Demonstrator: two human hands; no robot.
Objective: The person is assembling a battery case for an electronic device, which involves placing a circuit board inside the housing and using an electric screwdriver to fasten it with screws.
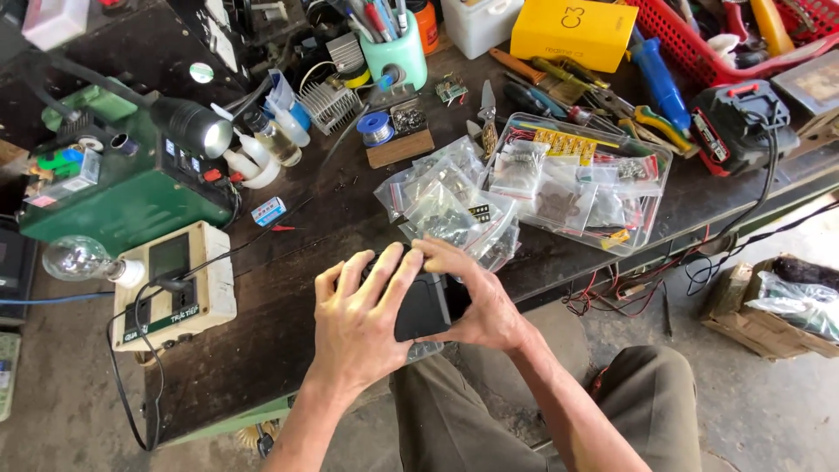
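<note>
Both hands are on one thing: a flat black device (426, 306), phone-like, held right at the near edge of the workbench (288, 262), just above the person's lap. Left hand (360, 325) lies over its left side w/ fingers spread and curled onto the top face, so it's gripping, not hanging open. Right hand (476, 297) is clamped round the right side, thumb + fingers arching over the far end. The device's long axis looks to run roughly away from the person, near edge to far, tho the hands hide most of it. Neither hand is nearer; it sits between them, touching both. Just beyond the fingertips, toward the bench middle, lies a heap of small clear parts bags (450, 205), and right of those a clear plastic tray (657, 159) w/ more bags. Off to the left edge sits a cream meter box (175, 284) beside a bare bulb (77, 259).
</note>
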